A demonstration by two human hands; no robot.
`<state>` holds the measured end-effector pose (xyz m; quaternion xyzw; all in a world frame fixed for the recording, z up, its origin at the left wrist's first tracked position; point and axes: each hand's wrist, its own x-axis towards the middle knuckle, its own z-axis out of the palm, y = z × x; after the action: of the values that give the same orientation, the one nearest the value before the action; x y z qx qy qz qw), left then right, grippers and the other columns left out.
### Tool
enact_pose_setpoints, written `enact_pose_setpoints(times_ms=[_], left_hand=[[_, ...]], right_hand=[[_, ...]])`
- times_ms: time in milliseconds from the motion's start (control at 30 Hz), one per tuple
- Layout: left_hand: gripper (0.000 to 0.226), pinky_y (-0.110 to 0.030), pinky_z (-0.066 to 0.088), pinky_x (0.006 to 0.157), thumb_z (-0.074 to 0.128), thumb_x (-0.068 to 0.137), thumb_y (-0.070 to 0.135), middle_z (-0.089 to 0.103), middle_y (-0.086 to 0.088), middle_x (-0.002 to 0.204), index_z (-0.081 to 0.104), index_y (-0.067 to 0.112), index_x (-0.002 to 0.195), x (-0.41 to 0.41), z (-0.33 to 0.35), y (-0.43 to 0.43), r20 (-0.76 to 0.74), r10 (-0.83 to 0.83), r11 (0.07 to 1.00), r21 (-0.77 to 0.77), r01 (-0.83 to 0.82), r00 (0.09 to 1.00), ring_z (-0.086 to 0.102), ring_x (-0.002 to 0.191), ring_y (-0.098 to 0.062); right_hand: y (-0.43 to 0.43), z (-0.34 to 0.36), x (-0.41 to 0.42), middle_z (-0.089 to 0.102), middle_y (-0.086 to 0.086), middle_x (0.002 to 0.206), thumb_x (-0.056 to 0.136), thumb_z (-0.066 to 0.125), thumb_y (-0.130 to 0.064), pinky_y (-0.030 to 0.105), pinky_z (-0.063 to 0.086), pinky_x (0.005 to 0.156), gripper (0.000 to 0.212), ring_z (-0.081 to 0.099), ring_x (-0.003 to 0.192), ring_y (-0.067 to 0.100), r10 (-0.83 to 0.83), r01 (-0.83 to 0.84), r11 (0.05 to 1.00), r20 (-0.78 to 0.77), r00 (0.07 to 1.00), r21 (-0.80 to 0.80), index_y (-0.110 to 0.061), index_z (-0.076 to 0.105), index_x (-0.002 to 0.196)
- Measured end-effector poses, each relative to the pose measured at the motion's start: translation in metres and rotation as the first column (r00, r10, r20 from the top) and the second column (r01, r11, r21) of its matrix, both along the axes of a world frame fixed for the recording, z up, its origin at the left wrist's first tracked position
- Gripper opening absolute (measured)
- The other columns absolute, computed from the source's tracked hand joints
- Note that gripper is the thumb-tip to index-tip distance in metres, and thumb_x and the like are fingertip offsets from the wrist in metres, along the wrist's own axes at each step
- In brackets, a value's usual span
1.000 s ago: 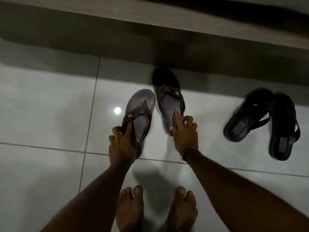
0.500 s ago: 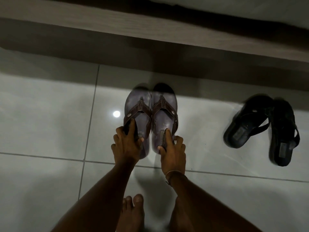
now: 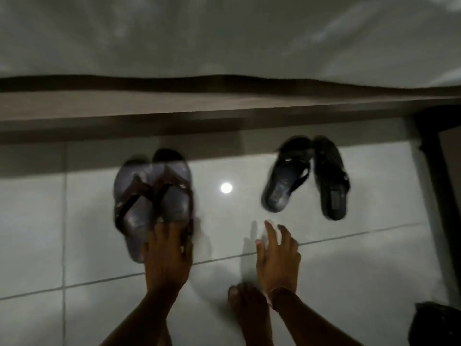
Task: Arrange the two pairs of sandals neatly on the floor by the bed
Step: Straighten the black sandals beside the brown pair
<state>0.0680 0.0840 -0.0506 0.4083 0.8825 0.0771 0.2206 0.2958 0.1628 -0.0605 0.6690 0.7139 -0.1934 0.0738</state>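
The brown pair of sandals (image 3: 152, 201) lies side by side on the pale tiled floor, toes toward the bed frame (image 3: 224, 111). My left hand (image 3: 167, 255) rests on their heels, fingers spread over the right sandal's heel end. To the right lies the black pair of sandals (image 3: 306, 178), toes together and heels splayed apart. My right hand (image 3: 277, 255) hovers over bare floor between the pairs, fingers apart and holding nothing, pointing toward the black pair. The frame is motion-blurred.
The bed's wooden side rail runs across the top with a pale sheet (image 3: 224, 33) above it. A dark bed leg (image 3: 434, 171) stands at right. My bare foot (image 3: 247, 310) is on the tiles below my right hand. A dark object (image 3: 439, 325) sits at the bottom right corner.
The brown sandals were brought together side by side. My right hand let go of the right brown sandal and moved right toward the black pair. The view shifted up and right.
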Motion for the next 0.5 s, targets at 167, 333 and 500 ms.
enact_pose_setpoints(times_ms=[167,333,500], left_hand=[[0.048,-0.049,0.046,0.095,0.058,0.095,0.038,0.051,-0.003,0.143,0.051,0.031,0.142,0.093,0.001,0.110,0.175,-0.291,0.956,0.094,0.278,0.941,0.051,0.124,-0.032],[0.059,-0.050,0.043,0.106,0.052,0.100,0.038,0.018,-0.003,0.166,0.030,0.048,0.154,0.132,-0.043,0.194,0.232,-0.460,0.880,-0.015,0.476,0.857,0.033,0.139,-0.033],[0.062,-0.050,0.052,0.094,0.052,0.099,0.049,0.030,-0.005,0.150,0.028,0.046,0.156,0.147,-0.069,0.224,0.354,-0.332,0.926,-0.057,0.374,0.874,0.049,0.122,-0.038]], right_hand=[[0.082,0.004,0.112,0.043,0.019,0.153,0.100,0.056,-0.031,0.062,0.048,0.096,0.052,0.041,0.131,0.045,-0.181,0.172,0.981,0.093,0.979,0.094,-0.025,0.045,0.151],[0.168,-0.031,0.180,0.030,0.016,0.160,0.103,0.049,-0.027,0.063,0.048,0.097,0.051,0.040,0.133,0.049,-0.229,0.230,0.973,0.044,0.972,-0.029,-0.027,0.039,0.153],[0.213,-0.059,0.202,0.038,0.011,0.150,0.104,0.048,-0.032,0.054,0.048,0.094,0.058,0.048,0.121,0.040,-0.172,0.170,0.981,-0.008,0.985,-0.090,-0.036,0.028,0.157]])
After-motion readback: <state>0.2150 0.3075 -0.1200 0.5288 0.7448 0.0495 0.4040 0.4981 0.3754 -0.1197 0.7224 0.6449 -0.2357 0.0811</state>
